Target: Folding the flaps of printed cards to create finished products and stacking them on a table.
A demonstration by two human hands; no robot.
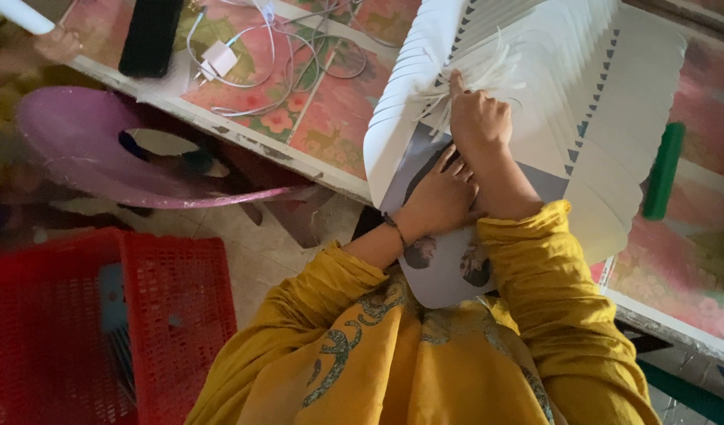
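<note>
Floor tiles and a red plastic crate (141, 315) fill the near corner of my view, beside yellow sleeves (425, 354) that rise toward a table with a floral top (330, 118). I see the left hand (440, 197) lying flat, fingers together, palm down on the near, grey-printed end of a fanned stack of white card sheets (598, 181) that hangs over the table edge toward the body. Just beyond and touching it, the right hand (478, 118) is closed, pinching a bunch of thin white ties (472, 79) that lies on the stack. From both hands the stack's long axis runs away across the table; the right hand is the nearer to the ties. Farther out lie a green bar (665, 169), white cables with a charger plug (220, 57), a black object (151, 35) and a purple plastic chair (94, 149).
</note>
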